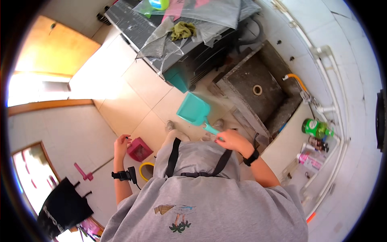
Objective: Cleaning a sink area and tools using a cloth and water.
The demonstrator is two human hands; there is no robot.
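Note:
A teal plastic dustpan (194, 109) is held out over the tiled floor by its handle, which my right hand (234, 140) grips. My left hand (121, 144) is raised at the left with bent fingers, and nothing clear shows in it. Just beside it, lower down, lies a dark pink plastic dustpan or scoop (140, 149). A yellow-rimmed round container (146, 171) is partly hidden by my body. Another teal plastic piece (176, 79) stands against the side of the plastic-covered cabinet or appliance.
The dark cabinet or appliance (127, 28) ahead bears plastic sheeting and a green cloth (183, 31). To the right are a stone utility sink (252, 87), an orange hose (294, 79), white pipes and a ledge with a green pump bottle (314, 128). A black bag (65, 208) hangs at lower left.

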